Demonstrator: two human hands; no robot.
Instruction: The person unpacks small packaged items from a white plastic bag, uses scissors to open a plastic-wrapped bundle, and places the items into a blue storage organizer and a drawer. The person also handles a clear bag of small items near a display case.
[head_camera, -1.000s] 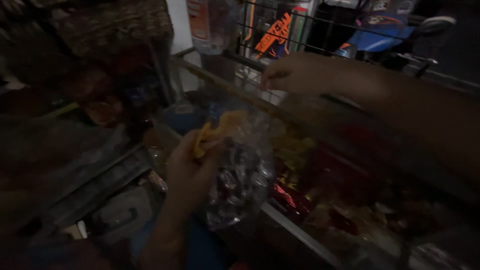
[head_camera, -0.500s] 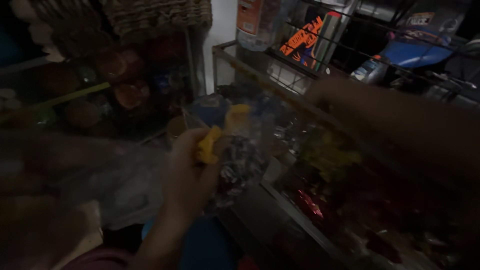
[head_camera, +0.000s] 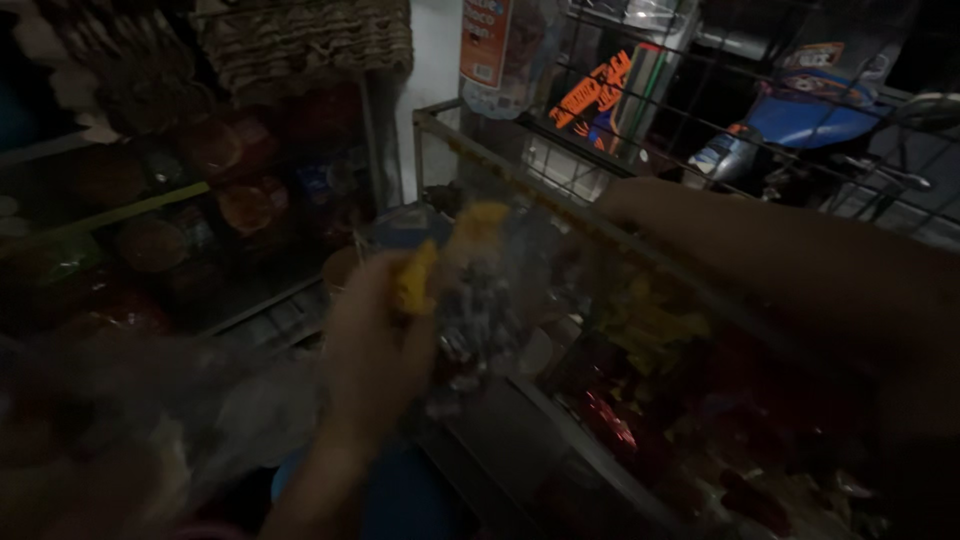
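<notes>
The scene is dim and blurred. My left hand (head_camera: 375, 345) grips a clear plastic bag of small wrapped sweets (head_camera: 480, 310) by its yellow top, just in front of a glass display case (head_camera: 560, 420). My right hand (head_camera: 640, 205) reaches over the case's top edge, beside the metal rail (head_camera: 520, 180). Its fingers are too dark to make out, so I cannot tell whether it holds anything.
Inside the case lie red and yellow wrapped packets (head_camera: 650, 330). A wire rack (head_camera: 640, 90) with a bottle and coloured packages stands behind it. Woven baskets (head_camera: 310, 40) hang at the upper left above shelves of jars (head_camera: 200, 200). Loose plastic (head_camera: 200, 400) lies at the lower left.
My view has swung left and up. My right hand has dropped from the wire rack to the case's top edge. My left hand still holds the bag, now a little higher.
</notes>
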